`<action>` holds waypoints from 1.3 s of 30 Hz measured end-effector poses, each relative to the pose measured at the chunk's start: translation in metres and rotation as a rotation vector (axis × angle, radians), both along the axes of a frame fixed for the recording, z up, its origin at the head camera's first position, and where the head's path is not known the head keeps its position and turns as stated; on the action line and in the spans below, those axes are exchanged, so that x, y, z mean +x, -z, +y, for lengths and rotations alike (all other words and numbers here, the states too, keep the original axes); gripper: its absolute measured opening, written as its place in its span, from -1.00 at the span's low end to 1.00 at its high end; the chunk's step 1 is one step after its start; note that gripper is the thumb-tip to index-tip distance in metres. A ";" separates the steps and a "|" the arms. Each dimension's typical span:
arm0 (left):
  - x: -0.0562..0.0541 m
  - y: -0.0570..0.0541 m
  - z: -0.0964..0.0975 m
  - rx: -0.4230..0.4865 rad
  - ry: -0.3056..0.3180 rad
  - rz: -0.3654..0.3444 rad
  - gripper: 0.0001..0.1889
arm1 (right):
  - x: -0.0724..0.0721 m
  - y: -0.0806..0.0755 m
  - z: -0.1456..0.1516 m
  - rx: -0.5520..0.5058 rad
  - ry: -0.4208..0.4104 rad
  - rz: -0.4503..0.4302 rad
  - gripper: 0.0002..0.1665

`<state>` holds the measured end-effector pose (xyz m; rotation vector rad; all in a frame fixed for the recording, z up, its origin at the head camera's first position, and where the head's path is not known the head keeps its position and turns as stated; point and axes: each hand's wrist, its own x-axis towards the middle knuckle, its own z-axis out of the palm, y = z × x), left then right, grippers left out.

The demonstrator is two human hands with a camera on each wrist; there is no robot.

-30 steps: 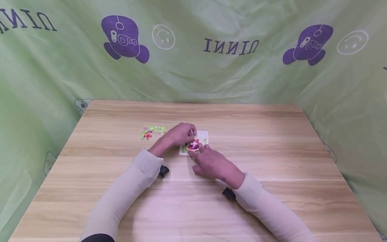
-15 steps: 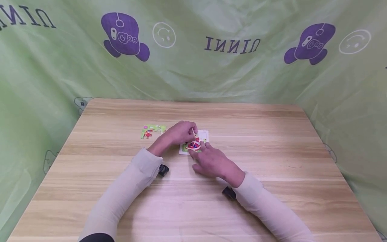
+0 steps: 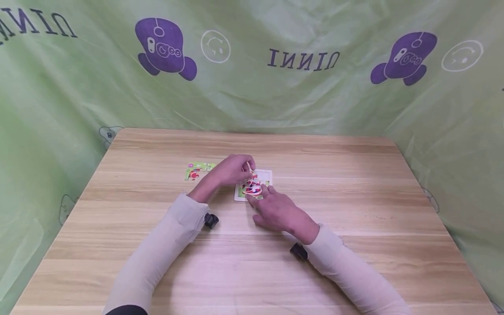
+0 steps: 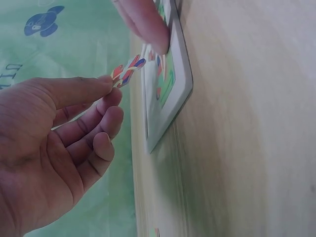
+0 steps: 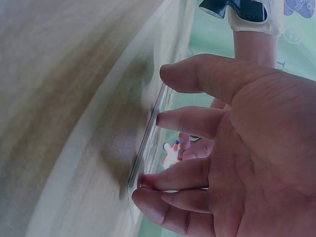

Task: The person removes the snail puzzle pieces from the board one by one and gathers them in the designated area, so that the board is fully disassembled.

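Observation:
My left hand (image 3: pixel 233 169) pinches a small jigsaw piece (image 4: pixel 129 70), printed red, blue and cream, between thumb and forefinger. The piece is raised off a white-rimmed puzzle board (image 4: pixel 184 81), and its remaining fingers curl loosely below. On the board (image 3: pixel 265 176), green and red printed pieces fill the nearer part, while a whitish area shows at the far side. My right hand (image 3: pixel 277 213) rests its fingertips on the board's near right part, fingers mostly extended. In the right wrist view, the right hand's fingers (image 5: pixel 190 121) touch the board's edge, and the raised piece (image 5: pixel 171 152) shows behind them.
Joined green and red jigsaw pieces (image 3: pixel 194 174) lie left of the board, partly hidden by the left hand. The wooden table (image 3: pixel 354 188) extends around them. A green printed curtain (image 3: pixel 252 100) hangs behind it.
My left hand has lifted slightly and shifted a little away, with the jigsaw piece tilting in its pinch. More of the printed board shows below it. The right hand stays nearly still.

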<state>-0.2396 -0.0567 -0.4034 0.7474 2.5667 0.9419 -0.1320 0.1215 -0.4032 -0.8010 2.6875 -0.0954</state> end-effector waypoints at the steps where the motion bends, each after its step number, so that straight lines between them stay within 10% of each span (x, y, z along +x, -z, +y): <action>1: 0.000 0.000 -0.002 0.004 -0.004 -0.001 -0.82 | 0.000 0.001 0.000 0.003 -0.002 0.001 -0.27; 39: 0.015 -0.001 -0.066 0.018 -0.071 0.022 -0.84 | -0.003 -0.003 0.002 0.015 0.002 -0.044 -0.28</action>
